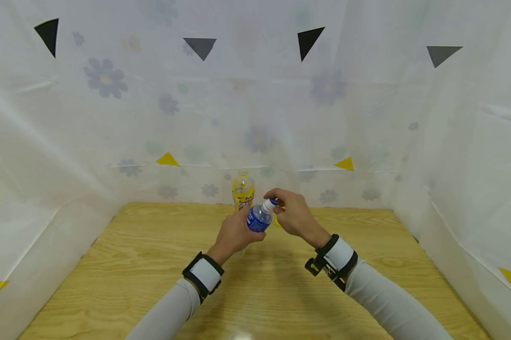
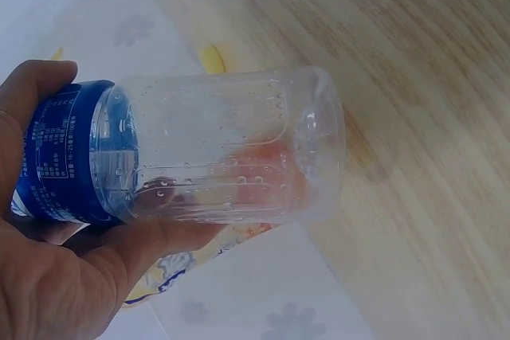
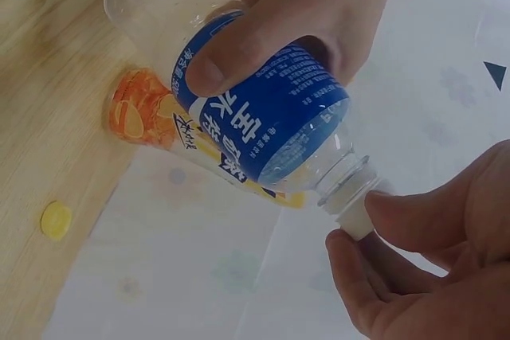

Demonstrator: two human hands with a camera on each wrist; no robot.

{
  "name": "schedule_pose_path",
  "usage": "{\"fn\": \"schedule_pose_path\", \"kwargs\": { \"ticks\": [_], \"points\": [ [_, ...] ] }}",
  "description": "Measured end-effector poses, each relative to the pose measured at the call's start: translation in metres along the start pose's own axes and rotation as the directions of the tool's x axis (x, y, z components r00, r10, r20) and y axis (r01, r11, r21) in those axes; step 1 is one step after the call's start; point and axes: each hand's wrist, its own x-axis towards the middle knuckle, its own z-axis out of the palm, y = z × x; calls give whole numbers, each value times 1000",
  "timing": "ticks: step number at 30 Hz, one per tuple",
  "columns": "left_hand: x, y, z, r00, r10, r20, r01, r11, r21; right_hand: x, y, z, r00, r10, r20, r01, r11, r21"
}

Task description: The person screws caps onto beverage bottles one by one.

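Centrally, bottle (image 1: pixel 259 218) held mid-table, wall near

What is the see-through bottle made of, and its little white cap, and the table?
The bottle looks like thin clear plastic: you see straight through it, with droplets inside and a glossy blue printed label. The cap, pinched by the right hand, seems smooth white plastic. The table looks like pale wood with grain lines, though it may be a wood-look coating.

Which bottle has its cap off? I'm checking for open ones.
The yellow-labelled bottle standing at the table's far edge; the blue-labelled bottle still wears its white cap.
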Motion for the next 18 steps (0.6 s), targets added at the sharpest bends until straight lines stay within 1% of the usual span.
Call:
{"fn": "schedule_pose_path", "kwargs": {
  "ticks": [11, 18],
  "points": [
    [1, 0, 0, 1000, 4, 3, -4, 1000, -1, 1, 1, 1, 1000, -18, -15, 18, 1000, -22],
    [0, 0, -1, 1000, 2, 7, -2, 1000, 0, 3, 0, 4, 998, 50, -24, -51, 998, -42]
  ]
}}
